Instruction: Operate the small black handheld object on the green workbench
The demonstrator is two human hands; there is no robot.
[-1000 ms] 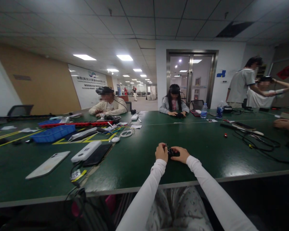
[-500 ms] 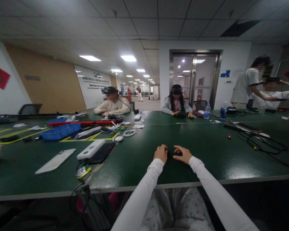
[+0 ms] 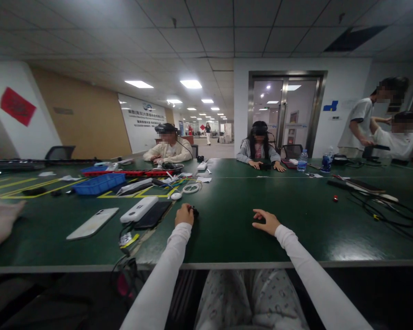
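My left hand (image 3: 184, 215) is closed on a small black object (image 3: 195, 211) low over the green table (image 3: 227, 238). Only one side of that object shows past my fingers, so its kind is unclear. My right hand (image 3: 267, 222) is apart from it, further right above the tabletop. Its thumb and fingers are spread, with nothing between them. Left of my left hand lie a white power bank (image 3: 139, 209) and a dark flat slab (image 3: 153, 215).
A white phone (image 3: 92, 223), a blue tray (image 3: 99, 183) and coiled white cable (image 3: 190, 188) lie to the left. Another person's hand (image 3: 2, 222) reaches in there. Black cables (image 3: 382, 208) and a small red item (image 3: 335, 198) lie right. People sit across the table.
My left hand has moved left with the black object, away from my right hand. The right hand stays open. Another person's hand has come in at the left edge, and the view has shifted slightly.
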